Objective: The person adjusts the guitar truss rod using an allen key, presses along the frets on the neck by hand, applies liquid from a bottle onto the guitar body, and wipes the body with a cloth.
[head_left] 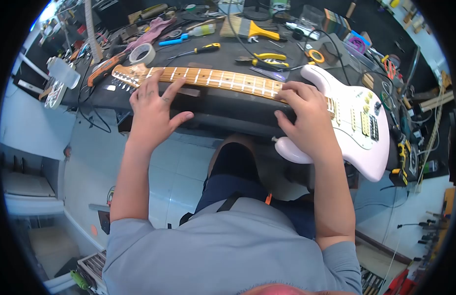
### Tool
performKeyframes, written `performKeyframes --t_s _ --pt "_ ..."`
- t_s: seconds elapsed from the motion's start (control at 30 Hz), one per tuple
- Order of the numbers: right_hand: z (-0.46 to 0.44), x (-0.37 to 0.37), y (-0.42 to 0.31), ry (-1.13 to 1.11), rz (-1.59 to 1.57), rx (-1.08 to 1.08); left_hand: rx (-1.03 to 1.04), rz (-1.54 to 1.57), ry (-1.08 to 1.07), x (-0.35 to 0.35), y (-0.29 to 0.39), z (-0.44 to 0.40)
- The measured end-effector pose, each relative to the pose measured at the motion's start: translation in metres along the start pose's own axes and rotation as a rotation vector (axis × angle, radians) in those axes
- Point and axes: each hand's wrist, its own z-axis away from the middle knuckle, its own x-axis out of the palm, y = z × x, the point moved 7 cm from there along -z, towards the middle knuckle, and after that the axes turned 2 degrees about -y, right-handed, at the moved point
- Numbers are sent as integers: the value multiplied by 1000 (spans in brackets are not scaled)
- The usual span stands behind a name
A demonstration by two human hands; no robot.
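Watching a crowded bench, dark-topped, tools heaped toward its far side. At it, a person in a grey shirt and dark shorts. Lying along the near side of the bench, in front of the person: a pale pink guitar, fretted side up, headstock to the person's left, body to the right. Lower horn juts past the neck toward the person.

Left hand: over the neck close to the headstock; fingers spread, tips at the frets, thumb held away. Right hand: at the body end of the neck; fingers bent over it, thumb apart below. Neither closed into a grip; how hard they press, cannot tell.

Beyond the neck, by size: pink cloth; brush, yellow-handled; pliers with yellow and black handles; screwdriver; pale tape roll near the headstock; smaller orange ring near the upper horn.
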Motion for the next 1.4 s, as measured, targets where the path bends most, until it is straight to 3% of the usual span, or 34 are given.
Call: performKeyframes --t_s 0.93,1.4 --pt "-2 3 -1 15 -19 22 4 -45 -20 -3 5 1" --pt "-8 5 0 5 15 7 -42 -62 -139 -8 1 -14"
